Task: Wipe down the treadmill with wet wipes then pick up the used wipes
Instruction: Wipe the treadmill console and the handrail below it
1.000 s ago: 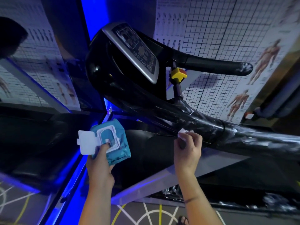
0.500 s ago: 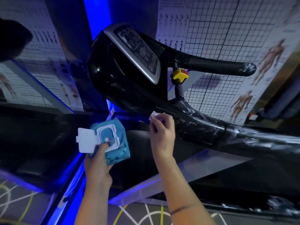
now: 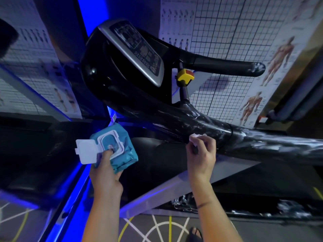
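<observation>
The black treadmill fills the middle of the view, with its console (image 3: 138, 51) at the top and a thick wrapped handrail (image 3: 262, 142) running to the right. My right hand (image 3: 202, 154) pinches a small white wet wipe (image 3: 196, 137) against the underside of that handrail. My left hand (image 3: 104, 172) grips a teal pack of wet wipes (image 3: 120, 151) below the console. Its white lid (image 3: 85, 151) is flipped open to the left, and my thumb rests on the opening.
A yellow safety key block (image 3: 185, 76) sits under the upper handlebar (image 3: 227, 67). Grid and anatomy posters (image 3: 253, 105) cover the wall behind. A grey sloped frame bar (image 3: 174, 191) crosses below my hands. A sandalled foot (image 3: 195, 233) stands on the marked floor.
My right hand slid left along the handrail with the wipe, then back to the right. My left hand kept the pack almost still.
</observation>
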A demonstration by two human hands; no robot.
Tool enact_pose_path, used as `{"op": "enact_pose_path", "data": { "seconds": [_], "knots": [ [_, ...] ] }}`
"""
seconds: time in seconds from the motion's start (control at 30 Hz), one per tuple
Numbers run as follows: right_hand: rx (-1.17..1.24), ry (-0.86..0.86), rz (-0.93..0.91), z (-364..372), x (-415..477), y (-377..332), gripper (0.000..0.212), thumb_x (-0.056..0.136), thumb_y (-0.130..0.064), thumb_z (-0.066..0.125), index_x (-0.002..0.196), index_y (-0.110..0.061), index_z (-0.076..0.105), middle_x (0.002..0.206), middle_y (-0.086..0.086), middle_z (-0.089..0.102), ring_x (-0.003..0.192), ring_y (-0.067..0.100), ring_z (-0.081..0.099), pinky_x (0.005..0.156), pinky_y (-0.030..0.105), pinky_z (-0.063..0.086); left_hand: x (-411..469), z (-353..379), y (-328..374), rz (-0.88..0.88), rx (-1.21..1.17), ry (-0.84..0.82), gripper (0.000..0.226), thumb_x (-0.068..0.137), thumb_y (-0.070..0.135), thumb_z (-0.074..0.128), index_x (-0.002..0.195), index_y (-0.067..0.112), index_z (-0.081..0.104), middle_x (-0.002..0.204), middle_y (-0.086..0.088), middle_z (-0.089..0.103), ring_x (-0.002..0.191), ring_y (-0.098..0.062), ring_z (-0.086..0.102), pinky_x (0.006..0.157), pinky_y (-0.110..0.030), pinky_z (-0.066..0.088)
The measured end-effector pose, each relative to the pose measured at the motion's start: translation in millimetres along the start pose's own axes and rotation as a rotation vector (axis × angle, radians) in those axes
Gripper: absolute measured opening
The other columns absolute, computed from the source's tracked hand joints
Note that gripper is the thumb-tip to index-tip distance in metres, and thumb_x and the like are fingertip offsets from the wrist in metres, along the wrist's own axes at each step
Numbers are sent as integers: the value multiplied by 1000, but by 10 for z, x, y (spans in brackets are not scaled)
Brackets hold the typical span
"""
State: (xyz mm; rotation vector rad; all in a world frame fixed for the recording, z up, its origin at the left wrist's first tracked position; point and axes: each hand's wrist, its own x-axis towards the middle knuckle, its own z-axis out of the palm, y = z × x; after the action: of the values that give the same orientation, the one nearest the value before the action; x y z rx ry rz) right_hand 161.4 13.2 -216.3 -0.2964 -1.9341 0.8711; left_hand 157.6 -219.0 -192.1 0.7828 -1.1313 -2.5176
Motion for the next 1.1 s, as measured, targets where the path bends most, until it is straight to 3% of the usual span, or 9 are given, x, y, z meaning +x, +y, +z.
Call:
{"op": "enact_pose_path", "data": {
  "seconds": [0.1, 0.2, 0.4, 0.47, 0.57, 0.7, 0.83, 0.97, 1.1],
  "knots": [
    [-12, -15, 17, -47, 11, -29, 22, 78, 4, 78, 94, -10, 77, 108, 2, 57, 93, 23, 63, 74, 38, 58, -18, 5, -31, -2, -11, 5, 43, 92, 12, 74, 134, 21, 69, 120, -1, 77, 102, -17, 77, 69, -35, 63],
    [78, -97, -70, 64, -62, -273, 23, 77, 5, 78, 96, -8, 75, 108, 2, 57, 90, 24, 64, 78, 31, 56, -21, -27, -43, -1, -3, 23, 43, 92, 11, 74, 134, 19, 69, 118, -2, 78, 97, -16, 78, 67, -35, 65],
    [250, -289, -79, 493, -356, -975, 18, 87, 3, 67, 101, -8, 66, 107, 6, 57, 84, 12, 60, 75, 11, 45, 52, -148, 103, 38, 9, 54, 41, 92, 13, 75, 132, 18, 71, 120, -5, 78, 106, -23, 76, 77, -41, 66],
    [340, -330, 6, 565, -361, -1099, 18, 91, -1, 64, 98, -18, 62, 100, 1, 59, 81, 8, 60, 73, 9, 43, 71, -179, 172, 60, 8, 73, 40, 92, 13, 75, 131, 18, 71, 119, -6, 78, 105, -24, 76, 80, -43, 65],
    [389, -270, 114, 636, -259, -1151, 21, 96, -10, 62, 93, -30, 59, 95, -4, 62, 81, 7, 62, 71, 18, 50, 99, -223, 246, 79, -1, 91, 39, 92, 12, 75, 131, 16, 71, 118, -7, 78, 101, -23, 77, 80, -42, 65],
    [253, -256, -43, 723, -146, -944, 21, 95, 3, 62, 104, -13, 72, 110, 1, 58, 85, 2, 60, 75, 6, 43, 131, -257, 256, 92, 8, 108, 39, 92, 10, 75, 130, 17, 72, 116, -6, 78, 93, -19, 78, 74, -38, 65],
    [188, -211, -60, 699, -170, -806, 21, 95, -1, 66, 109, -12, 77, 110, 3, 58, 82, 4, 59, 79, 2, 41, 151, -221, 239, 99, 29, 81, 39, 90, 12, 77, 129, 20, 72, 114, -2, 79, 99, -20, 78, 80, -40, 63],
    [186, -149, -48, 583, -146, -712, 21, 96, -4, 66, 112, -11, 76, 109, 5, 57, 79, 8, 62, 79, 5, 45, 147, -131, 165, 83, 42, 61, 39, 90, 12, 77, 128, 21, 72, 114, -2, 79, 101, -21, 78, 87, -44, 62],
    [181, -93, -57, 436, -95, -573, 21, 96, -2, 65, 113, -9, 76, 109, 7, 56, 81, 7, 64, 81, 12, 50, 129, -47, 38, 49, 47, 56, 41, 89, 12, 78, 129, 21, 72, 114, -3, 79, 100, -21, 78, 82, -41, 63]
  ]
}}
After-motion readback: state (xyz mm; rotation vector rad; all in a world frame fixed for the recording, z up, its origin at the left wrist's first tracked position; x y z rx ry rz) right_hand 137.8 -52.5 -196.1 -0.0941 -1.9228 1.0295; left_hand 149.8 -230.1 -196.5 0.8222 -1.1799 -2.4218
